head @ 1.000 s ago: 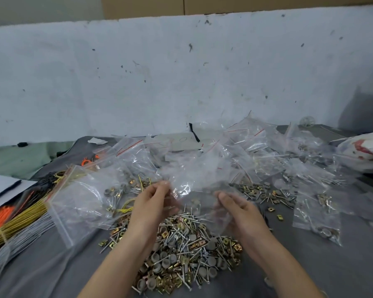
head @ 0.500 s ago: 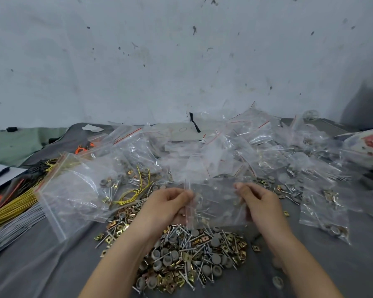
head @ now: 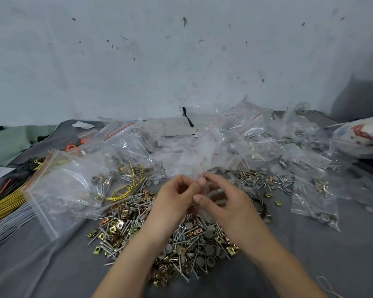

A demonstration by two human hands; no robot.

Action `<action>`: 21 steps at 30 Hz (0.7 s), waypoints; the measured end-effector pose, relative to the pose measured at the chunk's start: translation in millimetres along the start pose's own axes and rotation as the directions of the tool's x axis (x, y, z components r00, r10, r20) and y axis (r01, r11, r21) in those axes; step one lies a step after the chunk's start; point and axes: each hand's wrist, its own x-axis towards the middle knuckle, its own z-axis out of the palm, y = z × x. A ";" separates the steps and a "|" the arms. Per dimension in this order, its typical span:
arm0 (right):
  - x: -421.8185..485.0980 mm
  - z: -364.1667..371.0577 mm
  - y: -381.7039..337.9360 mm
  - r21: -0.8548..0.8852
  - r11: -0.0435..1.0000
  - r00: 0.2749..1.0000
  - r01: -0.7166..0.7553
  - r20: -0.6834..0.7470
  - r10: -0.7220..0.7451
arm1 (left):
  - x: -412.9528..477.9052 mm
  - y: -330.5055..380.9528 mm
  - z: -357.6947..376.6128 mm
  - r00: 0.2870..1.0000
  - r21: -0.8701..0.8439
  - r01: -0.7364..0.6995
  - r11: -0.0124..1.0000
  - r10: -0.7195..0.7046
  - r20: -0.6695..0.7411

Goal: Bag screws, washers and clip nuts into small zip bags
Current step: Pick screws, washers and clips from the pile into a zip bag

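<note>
A loose heap of screws, grey washers and brass clip nuts point(head: 159, 239) lies on the grey cloth in front of me. Above it both hands meet on a small clear zip bag point(head: 213, 191) with grey washers showing inside. My left hand point(head: 177, 196) pinches the bag's left part with curled fingers. My right hand point(head: 224, 198) grips it from the right, thumb and forefinger on the plastic. The bag is crumpled and partly hidden between my fingers.
A large clear zip bag point(head: 67, 186) with hardware and yellow wire lies at left. Many filled small bags point(head: 256, 138) pile up behind and at right, one filled bag point(head: 314, 201) at near right. Bundles of yellow and grey ties point(head: 7, 205) sit at the far left. A grey wall stands behind.
My hands have come together; the small bag, held flat and spread between them before, is now bunched up between my fingers.
</note>
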 end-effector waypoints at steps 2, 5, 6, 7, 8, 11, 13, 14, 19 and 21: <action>-0.2 -0.8 0.8 -0.012 1.000 1.000 0.018 -0.003 -0.018 | -0.9 -1.2 -0.4 0.999 -0.046 -0.012 0.999 0.014 0.046; -2.0 1.9 0.2 -0.079 0.996 0.998 0.029 -0.050 -0.033 | 0.6 -2.5 -0.3 0.993 0.039 -0.117 0.992 0.116 0.020; -1.6 1.9 0.5 -0.086 0.996 0.997 0.014 -0.076 -0.021 | 1.5 -4.1 -0.9 0.986 0.095 -0.168 0.981 0.170 -0.005; -0.9 1.5 1.6 -0.096 0.995 0.994 0.004 -0.109 -0.015 | 1.7 -5.5 -1.4 0.975 0.152 -0.215 0.965 0.222 -0.027; 0.1 1.3 2.5 -0.119 0.993 0.989 -0.001 -0.147 -0.016 | 1.9 -6.9 -1.6 0.963 0.215 -0.249 0.944 0.264 -0.044; 2.0 2.1 2.9 -0.129 0.991 0.964 -0.018 -0.265 -0.017 | -1.1 -11.4 -1.5 0.927 0.438 -0.298 0.848 0.367 -0.080; 1.7 3.1 2.5 -0.079 0.996 0.956 -0.039 -0.293 0.015 | -3.0 -12.6 0.8 0.898 0.508 -0.318 0.801 0.426 -0.109; 1.8 3.5 2.5 -0.034 0.998 0.956 -0.047 -0.292 0.035 | -3.7 -12.9 1.6 0.882 0.518 -0.328 0.790 0.453 -0.133; -0.6 7.7 -5.8 0.017 1.000 0.935 0.020 -0.355 -0.013 | -8.7 -12.0 -1.9 0.725 0.750 -0.429 0.503 0.687 -0.045; -3.2 11.1 -6.9 -0.102 0.991 0.910 0.086 -0.397 -0.120 | -10.9 -11.9 -1.9 0.702 0.820 -0.412 0.398 0.712 0.007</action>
